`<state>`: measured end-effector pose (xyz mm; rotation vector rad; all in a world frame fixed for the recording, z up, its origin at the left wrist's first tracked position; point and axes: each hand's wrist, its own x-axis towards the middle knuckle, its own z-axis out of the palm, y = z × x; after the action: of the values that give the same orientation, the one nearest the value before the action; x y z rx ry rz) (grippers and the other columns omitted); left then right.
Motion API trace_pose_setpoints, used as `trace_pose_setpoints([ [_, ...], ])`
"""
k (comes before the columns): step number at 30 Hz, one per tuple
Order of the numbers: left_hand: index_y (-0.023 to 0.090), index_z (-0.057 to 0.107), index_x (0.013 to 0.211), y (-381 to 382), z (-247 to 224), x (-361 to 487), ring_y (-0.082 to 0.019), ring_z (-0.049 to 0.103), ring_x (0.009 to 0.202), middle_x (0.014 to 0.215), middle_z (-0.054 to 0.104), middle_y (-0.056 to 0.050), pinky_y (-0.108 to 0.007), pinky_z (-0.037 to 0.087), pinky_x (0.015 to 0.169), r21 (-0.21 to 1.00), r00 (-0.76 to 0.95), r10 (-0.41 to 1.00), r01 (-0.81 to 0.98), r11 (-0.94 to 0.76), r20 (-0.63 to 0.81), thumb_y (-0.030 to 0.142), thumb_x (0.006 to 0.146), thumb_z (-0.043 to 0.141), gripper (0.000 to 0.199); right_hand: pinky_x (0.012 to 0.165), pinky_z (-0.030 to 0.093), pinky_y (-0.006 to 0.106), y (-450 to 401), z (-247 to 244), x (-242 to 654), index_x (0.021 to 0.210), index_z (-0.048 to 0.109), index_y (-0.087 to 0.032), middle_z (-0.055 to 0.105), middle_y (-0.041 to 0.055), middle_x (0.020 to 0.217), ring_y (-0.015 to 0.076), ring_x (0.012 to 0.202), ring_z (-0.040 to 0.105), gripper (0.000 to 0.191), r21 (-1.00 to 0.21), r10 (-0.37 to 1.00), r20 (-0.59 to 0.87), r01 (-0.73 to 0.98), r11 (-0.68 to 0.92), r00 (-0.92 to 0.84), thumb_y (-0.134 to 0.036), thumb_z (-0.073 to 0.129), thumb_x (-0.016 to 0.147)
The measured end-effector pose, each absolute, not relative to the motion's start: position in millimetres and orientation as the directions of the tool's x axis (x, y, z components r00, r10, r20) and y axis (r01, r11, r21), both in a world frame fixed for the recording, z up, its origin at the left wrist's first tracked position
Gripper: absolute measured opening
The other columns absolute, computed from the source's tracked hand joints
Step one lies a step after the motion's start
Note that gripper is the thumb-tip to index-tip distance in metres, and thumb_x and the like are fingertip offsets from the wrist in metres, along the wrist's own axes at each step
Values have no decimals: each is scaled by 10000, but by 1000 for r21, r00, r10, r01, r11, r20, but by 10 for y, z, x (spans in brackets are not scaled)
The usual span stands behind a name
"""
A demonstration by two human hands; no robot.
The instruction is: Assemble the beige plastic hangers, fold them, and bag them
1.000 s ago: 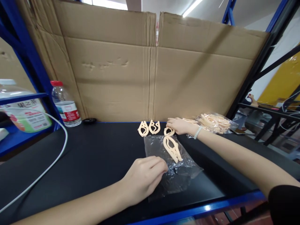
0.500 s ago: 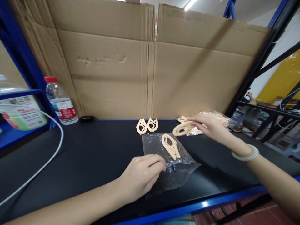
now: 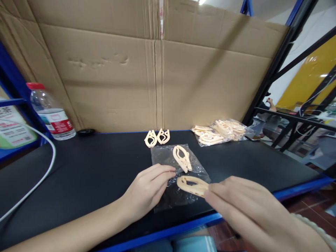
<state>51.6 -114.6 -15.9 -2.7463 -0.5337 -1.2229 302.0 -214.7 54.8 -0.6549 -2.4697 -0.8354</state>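
Observation:
A clear plastic bag [image 3: 164, 154] lies on the black table with one cream folded plastic hanger [image 3: 182, 159] inside its far half. My left hand [image 3: 151, 185] is closed on the bag's near part, fingertips pinching the crinkled film. Between thumb and fingers of my right hand [image 3: 244, 206] is another cream folded hanger [image 3: 193, 184]. It is held above the bag's near end, its rounded end pointing left toward my left fingertips. Two more cream pieces, a left one [image 3: 150, 139] and a right one [image 3: 163, 136], stand side by side just beyond the bag.
Several bagged cream hangers [image 3: 223, 131] are piled at the back right. A cardboard wall [image 3: 110, 84] closes off the back. On the left are a red-capped bottle [image 3: 56, 120], a small black object [image 3: 86, 132] and a white cable [image 3: 51, 162]. A blue edge [image 3: 194, 224] borders the table's front.
My right hand has come from the pile at the back right toward me, bringing the hanger to the bag's near end. My left hand stays on the bag. The view has shifted right.

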Motion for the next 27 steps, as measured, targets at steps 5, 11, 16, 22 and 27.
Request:
trace_pose_setpoints([
  [5,134,599,1153,-1145,-146,511,-176,640,994,1127,674,-98,-308,554,869,57,603,269,347,-936,751,13,880,519,309,602,479,379,-1923,314,2816,905,684,-86,697,165,861,235,680,611,278,631,183,469,472,616,-864,-95,406,891],
  [11,124,594,1163,-1165,-116,511,-179,633,969,1119,674,-104,-309,555,848,40,616,237,315,-948,751,9,881,522,313,588,388,350,-1616,122,2751,756,653,-128,603,95,749,191,617,503,291,618,267,456,518,591,-849,-81,406,903],
  [16,118,595,1157,-1172,-103,509,-177,635,914,1094,687,-107,-308,564,808,21,626,211,297,-955,751,-3,877,512,316,571,305,346,-1497,103,2743,696,628,-122,495,55,668,192,641,445,293,614,333,489,590,525,-806,-47,430,900],
  [22,107,592,1154,-1176,-93,514,-183,634,888,1080,698,-111,-301,569,780,20,653,195,265,-964,732,3,877,506,309,575,270,349,-1413,54,2736,661,598,-136,466,45,678,198,672,433,301,614,315,468,560,556,-826,-53,444,906],
  [27,113,601,1124,-1166,-101,518,-193,633,901,1086,697,-104,-309,566,788,8,685,192,262,-965,703,6,874,505,288,592,279,344,-1340,37,2772,670,603,-130,487,50,697,200,707,442,273,620,317,424,527,582,-848,-42,471,892],
])
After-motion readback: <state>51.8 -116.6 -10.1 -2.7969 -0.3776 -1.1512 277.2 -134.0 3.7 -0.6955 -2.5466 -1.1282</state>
